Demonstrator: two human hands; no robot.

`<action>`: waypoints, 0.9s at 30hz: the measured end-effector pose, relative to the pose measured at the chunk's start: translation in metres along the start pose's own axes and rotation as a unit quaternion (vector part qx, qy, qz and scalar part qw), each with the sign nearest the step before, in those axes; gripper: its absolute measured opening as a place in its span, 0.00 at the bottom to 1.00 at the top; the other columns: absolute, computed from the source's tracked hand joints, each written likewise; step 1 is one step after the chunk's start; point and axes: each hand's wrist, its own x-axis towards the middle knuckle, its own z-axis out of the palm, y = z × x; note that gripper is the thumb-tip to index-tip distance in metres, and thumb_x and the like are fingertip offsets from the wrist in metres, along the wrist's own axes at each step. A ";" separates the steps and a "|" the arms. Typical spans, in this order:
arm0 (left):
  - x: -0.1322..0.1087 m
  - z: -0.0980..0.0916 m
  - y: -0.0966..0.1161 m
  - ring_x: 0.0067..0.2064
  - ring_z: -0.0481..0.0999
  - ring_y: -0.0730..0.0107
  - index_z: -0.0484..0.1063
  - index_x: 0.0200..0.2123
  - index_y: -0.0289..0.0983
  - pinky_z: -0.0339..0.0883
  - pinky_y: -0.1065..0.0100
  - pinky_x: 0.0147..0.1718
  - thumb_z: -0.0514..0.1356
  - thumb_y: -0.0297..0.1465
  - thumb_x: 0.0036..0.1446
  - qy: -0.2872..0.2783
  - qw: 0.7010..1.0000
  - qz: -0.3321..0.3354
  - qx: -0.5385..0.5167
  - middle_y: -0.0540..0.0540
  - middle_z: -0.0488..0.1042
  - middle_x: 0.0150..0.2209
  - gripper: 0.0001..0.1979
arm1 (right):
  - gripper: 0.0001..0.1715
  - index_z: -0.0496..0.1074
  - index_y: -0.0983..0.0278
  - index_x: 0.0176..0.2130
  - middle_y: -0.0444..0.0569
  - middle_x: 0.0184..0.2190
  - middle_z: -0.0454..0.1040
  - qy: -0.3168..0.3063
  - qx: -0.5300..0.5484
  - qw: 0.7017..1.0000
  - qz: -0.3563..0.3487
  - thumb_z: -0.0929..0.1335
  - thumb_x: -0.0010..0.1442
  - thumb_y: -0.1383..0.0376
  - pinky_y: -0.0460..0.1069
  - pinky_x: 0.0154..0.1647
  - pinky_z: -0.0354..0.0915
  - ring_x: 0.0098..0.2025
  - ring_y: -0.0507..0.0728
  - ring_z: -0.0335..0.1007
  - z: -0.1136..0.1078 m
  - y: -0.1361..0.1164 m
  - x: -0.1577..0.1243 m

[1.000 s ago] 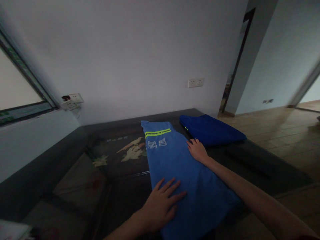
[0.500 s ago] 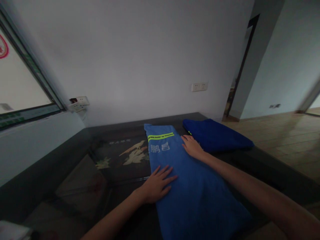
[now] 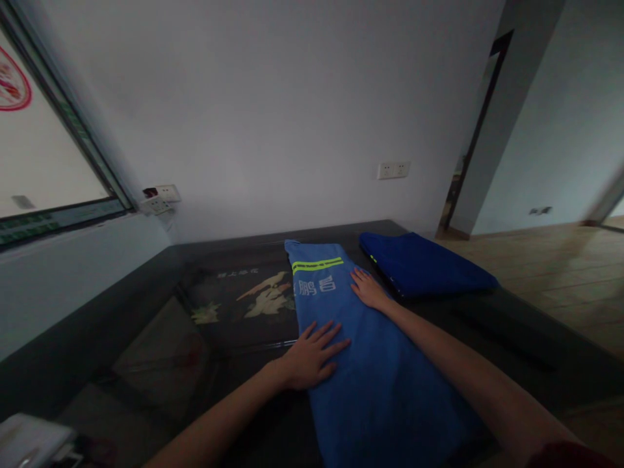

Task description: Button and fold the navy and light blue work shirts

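Note:
A blue garment (image 3: 380,383), folded into a long strip, lies flat on the dark glossy table (image 3: 244,403). Two yellow-green stripes cross its far end, with white printed characters below them. My left hand (image 3: 314,354) rests on the garment's left edge, fingers spread. Farther up, my right hand (image 3: 369,289) lies flat on its right edge with the fingers stretched out. Just right of that hand sits a darker blue folded cloth (image 3: 429,263). The near end of the garment runs out of view.
A pale wall with a socket pair (image 3: 394,170) rises behind the table. More sockets (image 3: 163,198) sit at the left corner by a window (image 3: 53,130). A white object (image 3: 34,442) stands at the lower left. Tiled floor (image 3: 546,253) and a doorway are on the right.
My right hand has slid slightly toward me along the garment's right edge. My left hand stays at the left edge. The camera view has shifted a little.

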 end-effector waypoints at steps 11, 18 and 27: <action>0.078 -0.030 -0.158 0.67 0.50 0.52 0.58 0.62 0.31 0.46 0.48 0.63 0.49 0.33 0.63 0.210 0.943 -0.243 0.087 0.33 0.55 0.65 0.25 | 0.33 0.56 0.74 0.64 0.61 0.67 0.50 0.003 0.011 1.000 -0.007 0.56 0.65 0.60 0.59 0.66 0.47 0.68 0.64 0.43 0.011 0.006 0.007; 0.118 -0.018 -0.230 0.68 0.47 0.52 0.53 0.64 0.25 0.44 0.52 0.63 0.47 0.39 0.63 0.164 0.933 -0.299 0.113 0.30 0.49 0.66 0.31 | 0.33 0.57 0.71 0.64 0.57 0.66 0.52 0.032 0.014 0.999 0.001 0.55 0.65 0.59 0.58 0.67 0.46 0.68 0.61 0.44 0.019 0.008 0.004; 0.124 -0.013 -0.239 0.67 0.49 0.50 0.57 0.62 0.26 0.44 0.53 0.63 0.50 0.41 0.61 0.130 0.944 -0.299 0.045 0.29 0.52 0.65 0.32 | 0.33 0.56 0.71 0.64 0.56 0.67 0.50 0.017 0.018 1.000 0.007 0.55 0.66 0.59 0.58 0.67 0.46 0.68 0.61 0.44 0.011 0.004 0.001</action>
